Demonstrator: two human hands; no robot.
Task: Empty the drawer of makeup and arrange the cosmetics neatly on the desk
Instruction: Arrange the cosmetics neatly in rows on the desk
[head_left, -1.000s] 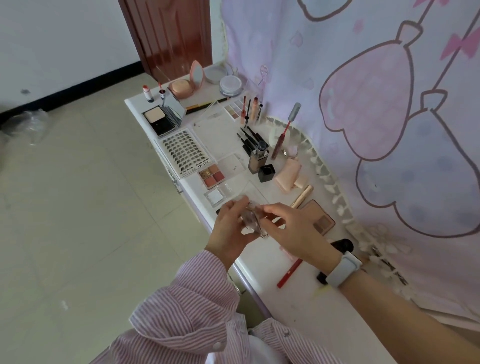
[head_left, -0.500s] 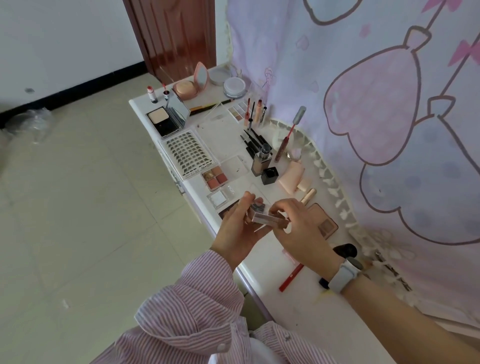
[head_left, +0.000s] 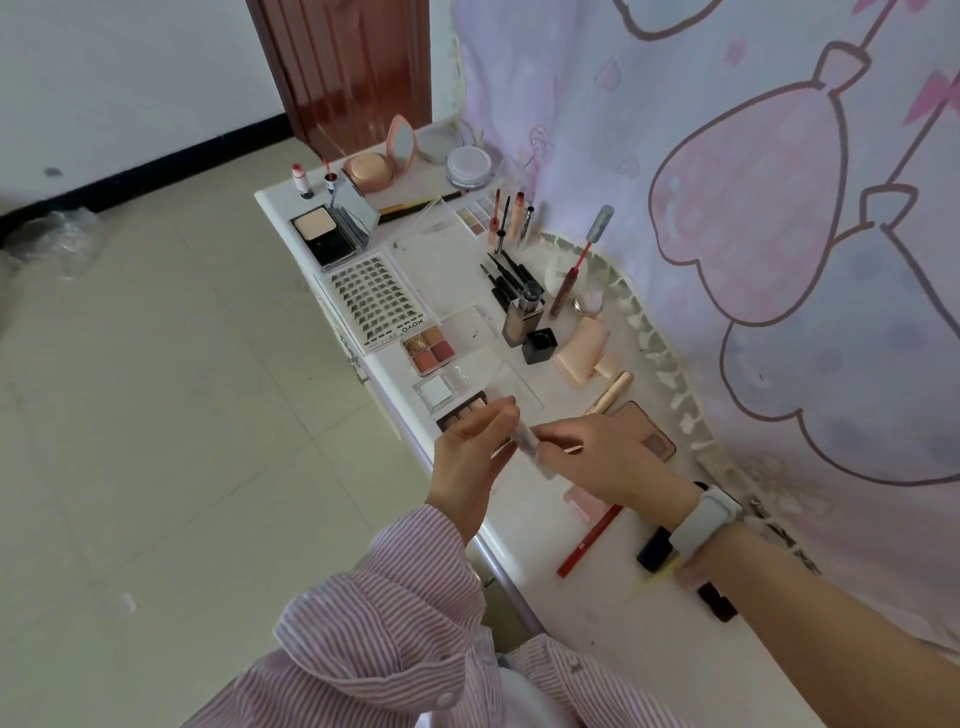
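Just above the white desk (head_left: 613, 639), on the near side of the red four-pan palette (head_left: 429, 349), the left hand (head_left: 470, 457) and right hand (head_left: 605, 460) both pinch a small clear cosmetic case (head_left: 529, 446) (blurred), probably to close or square it before setting it down.

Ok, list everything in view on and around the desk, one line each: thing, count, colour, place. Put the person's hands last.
desk: one, white, along the curtain
lash tray: one, white with dark lashes, desk's front edge
four-pan palette: one, red and gold, near side of the lash tray
black compact: one, open, far front corner
round compact: one, peach, open, far end
foundation bottle: one, beige, upright, mid-desk
red pencil: one, lying near the right wrist
curtain: one, lilac with pink shapes, behind the desk
clear tube: one, between both hands
left hand: grips the tube
right hand: pinches the tube
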